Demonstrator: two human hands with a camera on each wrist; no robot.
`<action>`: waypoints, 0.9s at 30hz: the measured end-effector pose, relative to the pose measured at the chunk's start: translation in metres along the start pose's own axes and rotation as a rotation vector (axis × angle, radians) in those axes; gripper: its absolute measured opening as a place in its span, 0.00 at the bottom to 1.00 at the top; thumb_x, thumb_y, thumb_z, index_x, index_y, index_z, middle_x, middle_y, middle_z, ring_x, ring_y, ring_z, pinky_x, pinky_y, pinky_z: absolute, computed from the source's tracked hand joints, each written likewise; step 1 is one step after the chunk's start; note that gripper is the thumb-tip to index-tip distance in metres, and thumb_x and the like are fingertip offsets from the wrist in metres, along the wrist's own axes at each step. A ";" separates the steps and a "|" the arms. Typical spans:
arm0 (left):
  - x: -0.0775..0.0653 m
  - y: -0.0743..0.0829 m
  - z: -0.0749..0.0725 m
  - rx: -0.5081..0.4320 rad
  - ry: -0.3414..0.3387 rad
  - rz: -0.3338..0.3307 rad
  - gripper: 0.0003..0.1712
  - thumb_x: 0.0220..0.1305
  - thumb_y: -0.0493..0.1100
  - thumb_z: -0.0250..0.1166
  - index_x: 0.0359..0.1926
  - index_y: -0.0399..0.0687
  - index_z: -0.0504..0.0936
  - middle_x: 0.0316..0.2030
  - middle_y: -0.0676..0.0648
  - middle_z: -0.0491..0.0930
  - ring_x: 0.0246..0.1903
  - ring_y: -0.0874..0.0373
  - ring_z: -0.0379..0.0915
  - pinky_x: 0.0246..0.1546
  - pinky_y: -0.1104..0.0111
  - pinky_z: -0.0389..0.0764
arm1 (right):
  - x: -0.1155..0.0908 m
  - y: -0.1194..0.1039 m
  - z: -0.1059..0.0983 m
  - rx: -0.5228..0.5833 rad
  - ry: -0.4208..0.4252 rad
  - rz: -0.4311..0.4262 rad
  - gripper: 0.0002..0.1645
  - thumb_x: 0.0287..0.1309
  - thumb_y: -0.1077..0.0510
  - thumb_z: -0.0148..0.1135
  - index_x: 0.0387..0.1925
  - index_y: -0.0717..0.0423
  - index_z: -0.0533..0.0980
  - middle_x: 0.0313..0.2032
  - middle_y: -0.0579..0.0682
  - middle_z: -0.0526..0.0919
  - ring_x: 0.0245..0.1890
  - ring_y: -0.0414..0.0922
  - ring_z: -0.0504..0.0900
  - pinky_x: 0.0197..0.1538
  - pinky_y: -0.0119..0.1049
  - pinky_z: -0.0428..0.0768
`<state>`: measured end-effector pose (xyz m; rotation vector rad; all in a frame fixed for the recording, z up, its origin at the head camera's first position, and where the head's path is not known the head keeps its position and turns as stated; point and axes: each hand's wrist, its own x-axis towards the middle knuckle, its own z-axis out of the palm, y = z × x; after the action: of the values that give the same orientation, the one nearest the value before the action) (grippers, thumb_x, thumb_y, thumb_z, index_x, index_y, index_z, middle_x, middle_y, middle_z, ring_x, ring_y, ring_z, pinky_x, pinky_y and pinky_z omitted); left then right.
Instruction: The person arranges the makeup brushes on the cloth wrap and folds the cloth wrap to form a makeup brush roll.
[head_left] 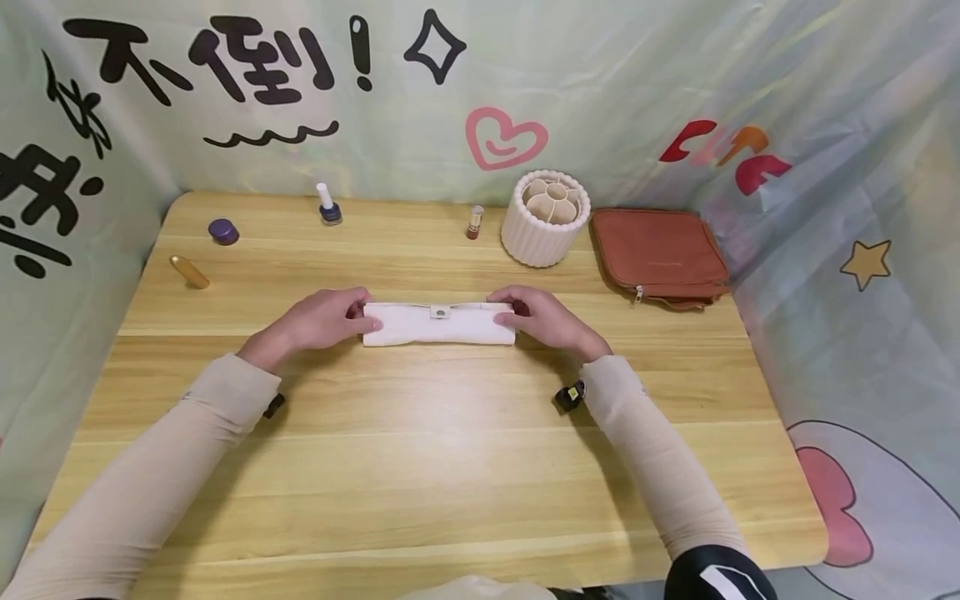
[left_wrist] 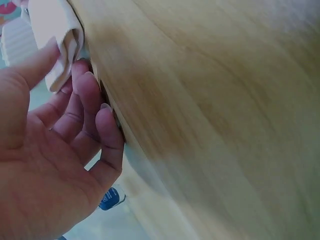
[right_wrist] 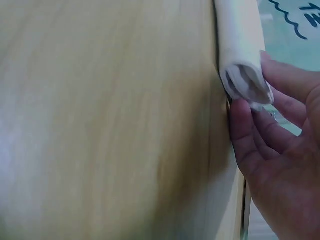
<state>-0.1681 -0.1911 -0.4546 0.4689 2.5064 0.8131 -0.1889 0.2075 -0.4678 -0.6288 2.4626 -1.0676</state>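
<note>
A white fabric pouch (head_left: 438,330), rolled into a flat bar with a small snap tab in the middle of its top edge, lies crosswise on the table. My left hand (head_left: 327,319) pinches its left end, thumb in front and fingers behind. At the opposite end my right hand (head_left: 546,317) grips in the same way. The folded layers of the pouch (left_wrist: 62,47) show at the left end in the left wrist view. In the right wrist view the other end of the roll (right_wrist: 245,75) sits between thumb and fingers.
Behind the pouch stand a ribbed round holder (head_left: 543,225), a small lipstick-like tube (head_left: 475,222) and a nail polish bottle (head_left: 329,207). A brown zip case (head_left: 662,254) lies back right. Back left are a purple lid-like disc (head_left: 223,232) and a gold tube (head_left: 190,272). Printed cloth surrounds the wooden table (head_left: 442,467).
</note>
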 end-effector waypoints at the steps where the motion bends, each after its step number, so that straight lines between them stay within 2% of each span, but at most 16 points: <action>1: 0.000 0.000 0.000 -0.005 0.005 -0.003 0.19 0.80 0.56 0.65 0.52 0.45 0.80 0.42 0.46 0.84 0.37 0.52 0.73 0.40 0.61 0.72 | -0.002 0.001 -0.001 0.013 -0.004 0.014 0.23 0.79 0.54 0.65 0.69 0.57 0.80 0.62 0.56 0.85 0.57 0.50 0.80 0.64 0.46 0.78; 4: 0.000 -0.001 0.001 -0.020 0.012 0.001 0.17 0.81 0.55 0.64 0.51 0.46 0.80 0.43 0.46 0.84 0.37 0.53 0.73 0.40 0.61 0.71 | -0.008 0.004 -0.006 0.057 0.005 0.077 0.23 0.78 0.53 0.67 0.68 0.56 0.80 0.56 0.56 0.86 0.55 0.50 0.81 0.61 0.45 0.79; 8: 0.000 -0.003 0.000 -0.070 0.005 -0.011 0.20 0.85 0.59 0.58 0.47 0.48 0.81 0.40 0.45 0.83 0.32 0.54 0.69 0.35 0.63 0.68 | -0.012 0.008 -0.008 0.077 0.049 0.126 0.21 0.77 0.51 0.68 0.64 0.57 0.83 0.51 0.56 0.87 0.52 0.50 0.82 0.57 0.42 0.79; 11: 0.001 -0.004 -0.001 -0.105 0.006 -0.023 0.22 0.87 0.60 0.54 0.45 0.48 0.81 0.40 0.44 0.83 0.33 0.52 0.69 0.33 0.62 0.66 | -0.012 0.010 -0.005 0.056 0.106 0.112 0.19 0.77 0.51 0.68 0.60 0.57 0.85 0.49 0.55 0.89 0.49 0.48 0.84 0.54 0.38 0.79; 14: 0.001 -0.004 -0.001 -0.112 0.017 -0.027 0.21 0.87 0.58 0.54 0.45 0.47 0.81 0.42 0.44 0.84 0.38 0.51 0.74 0.36 0.61 0.69 | -0.010 0.011 0.000 0.044 0.160 0.078 0.16 0.77 0.53 0.68 0.57 0.57 0.87 0.47 0.55 0.91 0.45 0.46 0.83 0.49 0.34 0.79; 18: 0.001 -0.004 -0.001 -0.123 0.015 -0.054 0.21 0.87 0.57 0.54 0.45 0.47 0.82 0.43 0.43 0.85 0.40 0.49 0.76 0.36 0.61 0.70 | -0.010 0.011 0.004 0.047 0.196 0.053 0.15 0.78 0.54 0.67 0.57 0.57 0.87 0.47 0.53 0.91 0.42 0.45 0.82 0.45 0.32 0.78; 23: -0.001 -0.007 -0.002 -0.114 0.030 -0.071 0.22 0.86 0.60 0.54 0.48 0.48 0.83 0.45 0.44 0.86 0.41 0.50 0.78 0.41 0.60 0.74 | -0.016 0.012 0.005 0.052 0.227 0.074 0.19 0.80 0.50 0.65 0.63 0.55 0.84 0.51 0.53 0.90 0.44 0.45 0.84 0.47 0.33 0.80; 27: -0.005 -0.010 -0.006 -0.096 0.077 -0.085 0.26 0.86 0.62 0.51 0.55 0.48 0.84 0.46 0.44 0.86 0.42 0.50 0.79 0.43 0.60 0.76 | -0.026 0.012 0.002 0.062 0.253 0.102 0.20 0.80 0.47 0.63 0.62 0.54 0.84 0.53 0.54 0.89 0.44 0.47 0.86 0.46 0.33 0.82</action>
<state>-0.1686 -0.2038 -0.4551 0.3017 2.5243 0.9295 -0.1697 0.2273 -0.4735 -0.3635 2.6295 -1.2435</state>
